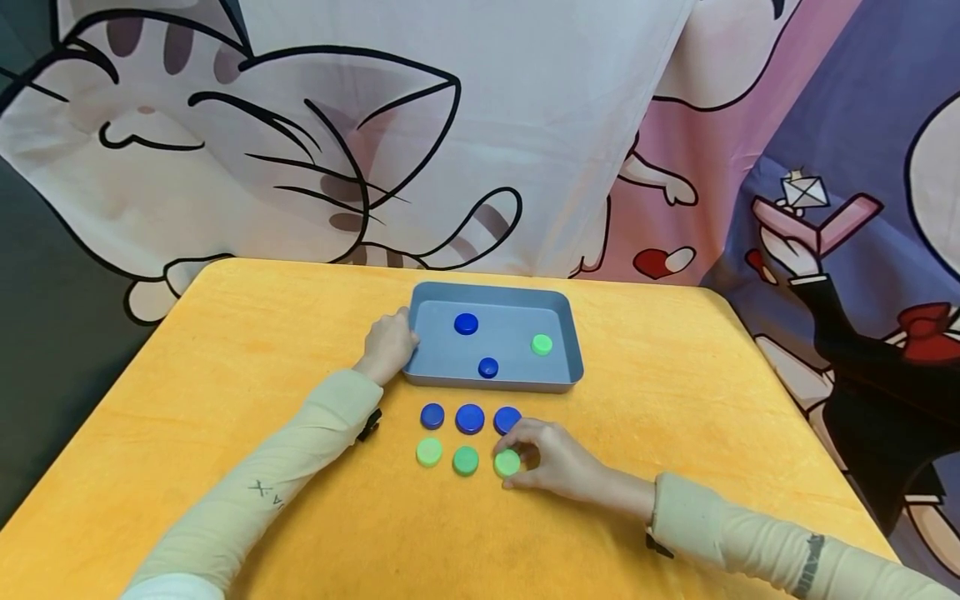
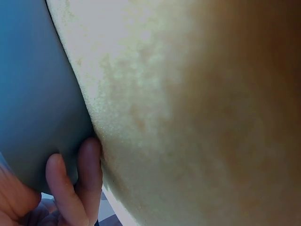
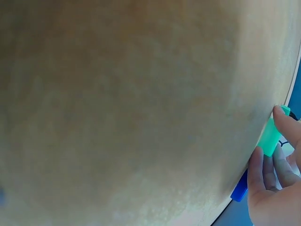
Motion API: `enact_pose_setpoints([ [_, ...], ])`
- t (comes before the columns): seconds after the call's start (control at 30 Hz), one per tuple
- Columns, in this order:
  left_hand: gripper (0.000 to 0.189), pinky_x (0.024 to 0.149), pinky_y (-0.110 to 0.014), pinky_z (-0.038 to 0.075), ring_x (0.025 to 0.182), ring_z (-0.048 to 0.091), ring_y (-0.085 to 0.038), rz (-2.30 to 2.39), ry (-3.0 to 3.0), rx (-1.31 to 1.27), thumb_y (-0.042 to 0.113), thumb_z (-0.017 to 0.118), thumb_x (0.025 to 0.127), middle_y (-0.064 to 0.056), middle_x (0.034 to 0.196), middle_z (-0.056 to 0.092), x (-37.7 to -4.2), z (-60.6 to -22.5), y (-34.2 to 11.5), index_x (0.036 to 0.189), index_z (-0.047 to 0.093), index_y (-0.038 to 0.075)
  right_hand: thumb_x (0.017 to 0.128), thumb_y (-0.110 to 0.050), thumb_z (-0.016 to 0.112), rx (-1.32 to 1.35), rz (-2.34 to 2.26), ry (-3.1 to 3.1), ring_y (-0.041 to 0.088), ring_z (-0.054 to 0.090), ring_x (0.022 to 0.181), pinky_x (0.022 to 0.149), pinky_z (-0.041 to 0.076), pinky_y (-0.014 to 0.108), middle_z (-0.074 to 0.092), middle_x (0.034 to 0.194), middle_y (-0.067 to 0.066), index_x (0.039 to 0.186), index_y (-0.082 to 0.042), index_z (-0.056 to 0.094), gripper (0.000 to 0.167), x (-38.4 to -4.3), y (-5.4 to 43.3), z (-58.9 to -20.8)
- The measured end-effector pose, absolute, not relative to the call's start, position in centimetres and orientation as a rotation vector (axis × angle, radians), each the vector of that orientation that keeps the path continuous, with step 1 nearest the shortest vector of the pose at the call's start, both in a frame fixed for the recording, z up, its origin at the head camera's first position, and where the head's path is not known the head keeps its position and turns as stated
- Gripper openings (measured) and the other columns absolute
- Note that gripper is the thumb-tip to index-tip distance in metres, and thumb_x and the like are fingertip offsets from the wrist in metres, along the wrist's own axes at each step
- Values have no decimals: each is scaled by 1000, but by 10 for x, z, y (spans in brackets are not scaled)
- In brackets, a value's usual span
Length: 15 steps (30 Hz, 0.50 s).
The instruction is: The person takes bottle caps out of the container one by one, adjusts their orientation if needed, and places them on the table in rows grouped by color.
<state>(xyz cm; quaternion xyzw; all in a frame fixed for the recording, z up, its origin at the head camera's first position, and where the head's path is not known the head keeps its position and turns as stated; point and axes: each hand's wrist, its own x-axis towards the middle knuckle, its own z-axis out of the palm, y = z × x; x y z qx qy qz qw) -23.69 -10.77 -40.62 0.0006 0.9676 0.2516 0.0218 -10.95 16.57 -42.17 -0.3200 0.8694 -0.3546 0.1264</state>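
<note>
My left hand [image 1: 388, 346] grips the left end of a shallow blue-grey tray [image 1: 495, 387]. In the left wrist view two fingertips [image 2: 89, 155] press against the tray's outer wall [image 2: 42, 103]. The thumb and fingers of my right hand [image 1: 558, 460] pinch a light green round cap [image 1: 507, 463] at the right end of the front row on the table. Beside it in that row lie a darker green cap [image 1: 466, 461] and another light green cap [image 1: 429, 452]. Behind them is a row of blue caps [image 1: 469, 419], the rightmost partly covered by my right fingers.
Inside the tray lie a large blue cap [image 1: 466, 323], a smaller blue cap [image 1: 488, 367] and a light green cap [image 1: 542, 344]. A yellow cloth [image 1: 300, 517] covers the table. Behind its far edge hangs a printed cartoon curtain [image 1: 570, 125].
</note>
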Motion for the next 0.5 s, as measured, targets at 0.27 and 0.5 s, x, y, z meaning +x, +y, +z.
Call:
enact_pose_setpoints([
  [0.27,40,70,-43,52,82,64,-33,789,3002,10,9,49,92,-26,98,65,-237,-407,-108,130,47,-6,72,-20,84,-942,-1056,2522,1,55,81,72,52,19,67,100,-6,104,-14,70,35,-109,166,-422],
  [0.5,41,70,-42,51,82,64,-32,794,2999,11,9,50,92,-26,99,65,-237,-406,-108,131,46,-5,72,-23,84,-947,-1037,2530,2,56,84,73,51,19,66,101,-7,107,-15,69,39,-109,166,-422],
])
